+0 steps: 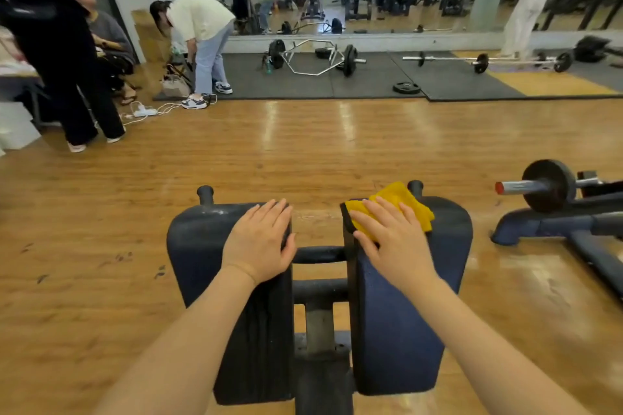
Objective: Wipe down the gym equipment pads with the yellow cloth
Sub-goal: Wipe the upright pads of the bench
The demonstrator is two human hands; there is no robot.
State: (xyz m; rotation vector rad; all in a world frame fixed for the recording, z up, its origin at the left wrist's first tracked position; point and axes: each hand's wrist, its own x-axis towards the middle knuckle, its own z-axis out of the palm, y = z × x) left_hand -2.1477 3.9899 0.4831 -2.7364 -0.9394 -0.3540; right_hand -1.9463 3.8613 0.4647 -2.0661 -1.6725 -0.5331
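Right hand (392, 239) flat, fingers spread, pressing yellow cloth (403, 204) onto right pad (404, 323), at the pad's 12 o'clock end. Left hand (259, 239) flat and bare, bracing left pad (202, 246). Progress: cloth on the right pad only; can't tell wiped from unwiped, probably most of both left.

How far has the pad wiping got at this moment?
Nothing looks finished: neither pad shows a visible wiped area. In hand: the right hand presses the yellow cloth flat on the right pad. The left hand rests bare on the left pad, which is left to wipe.
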